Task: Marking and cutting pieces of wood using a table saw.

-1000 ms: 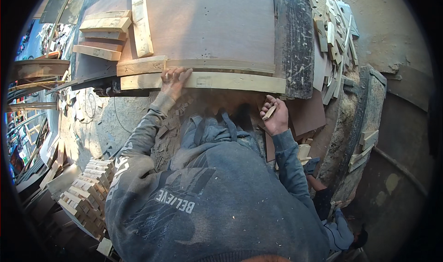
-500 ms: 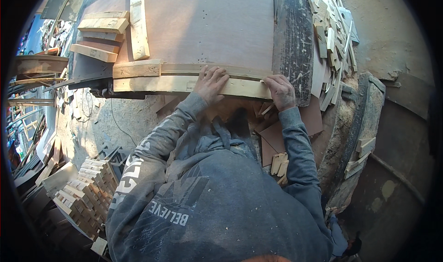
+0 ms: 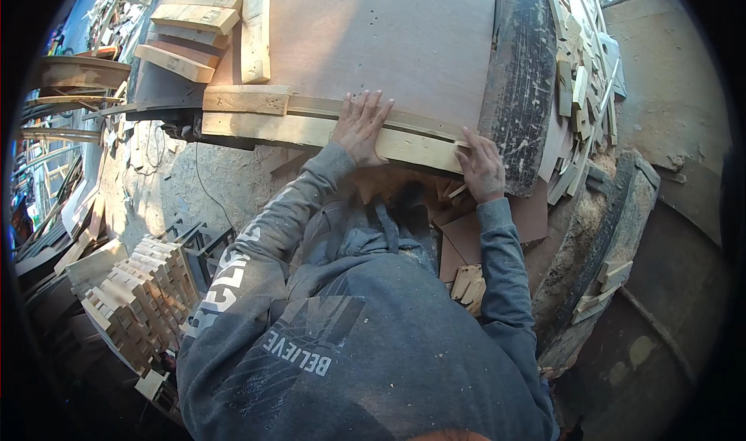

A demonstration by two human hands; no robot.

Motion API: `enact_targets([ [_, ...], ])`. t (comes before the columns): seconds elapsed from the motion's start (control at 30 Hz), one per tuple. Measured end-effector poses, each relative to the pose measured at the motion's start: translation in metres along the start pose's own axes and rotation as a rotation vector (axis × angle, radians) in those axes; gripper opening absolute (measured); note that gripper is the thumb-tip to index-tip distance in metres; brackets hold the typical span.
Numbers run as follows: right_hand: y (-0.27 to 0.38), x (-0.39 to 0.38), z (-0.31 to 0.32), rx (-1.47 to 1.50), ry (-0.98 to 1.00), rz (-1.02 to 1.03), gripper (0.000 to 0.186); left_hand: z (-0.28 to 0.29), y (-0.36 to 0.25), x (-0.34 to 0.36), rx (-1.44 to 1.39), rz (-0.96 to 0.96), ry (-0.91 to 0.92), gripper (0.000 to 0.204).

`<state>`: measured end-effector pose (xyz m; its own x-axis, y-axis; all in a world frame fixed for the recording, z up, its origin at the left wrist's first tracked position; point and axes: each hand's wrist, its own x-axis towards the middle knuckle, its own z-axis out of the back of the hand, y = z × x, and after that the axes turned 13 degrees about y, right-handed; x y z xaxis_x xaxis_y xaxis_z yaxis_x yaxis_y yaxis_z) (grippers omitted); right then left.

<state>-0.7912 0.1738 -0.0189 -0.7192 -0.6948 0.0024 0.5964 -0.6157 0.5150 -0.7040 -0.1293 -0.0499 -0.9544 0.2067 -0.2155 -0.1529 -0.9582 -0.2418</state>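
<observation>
A long pale wooden plank [image 3: 272, 129] lies along the near edge of a board-topped table [image 3: 404, 45], and a thinner wooden strip [image 3: 318, 106] runs right behind it. My left hand [image 3: 360, 132] rests flat across both, its fingers spread and pointing away from me. At the plank's right end, my right hand [image 3: 482, 169] has its fingers bent round the end, thumb on the near side. A short wooden block [image 3: 247, 99] sits behind the plank's left part. Another plank [image 3: 256, 33] points away from me beyond that block.
Several short wood pieces [image 3: 190, 21] lie on the table's far left. A dark scuffed beam [image 3: 517, 83] borders the right side, with a heap of offcuts [image 3: 579, 91] past it. Stacked wood blocks [image 3: 136, 301] stand on the floor at lower left.
The whole view has shifted slightly. My left hand's fingers have spread wider. My right hand has gone from a pinch on the plank's top to fingers reaching round its end.
</observation>
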Motion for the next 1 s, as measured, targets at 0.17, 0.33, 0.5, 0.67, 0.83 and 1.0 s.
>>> enact_targets([
  [0.17, -0.066, -0.042, 0.007, -0.037, -0.268, -0.371, 0.048, -0.004, 0.001, 0.005, 0.005, 0.080, 0.120, 0.122],
  [0.33, -0.146, -0.077, -0.008, -0.055, -0.328, -0.577, 0.058, -0.001, 0.003, 0.018, 0.041, 0.027, 0.158, 0.125],
  [0.5, -0.152, -0.046, -0.036, -0.065, -0.573, -0.650, 0.046, 0.021, 0.029, 0.066, 0.045, 0.013, 0.033, 0.118],
  [0.67, -0.136, -0.041, -0.020, -0.063, -0.527, -0.740, 0.043, 0.027, 0.071, 0.131, 0.010, -0.057, -0.056, 0.095],
  [0.83, -0.135, -0.048, -0.017, -0.023, -0.557, -0.753, 0.043, 0.034, 0.082, 0.166, 0.124, -0.136, 0.053, 0.078],
  [1.0, -0.137, -0.043, -0.014, 0.003, -0.628, -0.665, 0.043, 0.035, 0.091, 0.169, 0.110, -0.193, 0.042, 0.079],
])
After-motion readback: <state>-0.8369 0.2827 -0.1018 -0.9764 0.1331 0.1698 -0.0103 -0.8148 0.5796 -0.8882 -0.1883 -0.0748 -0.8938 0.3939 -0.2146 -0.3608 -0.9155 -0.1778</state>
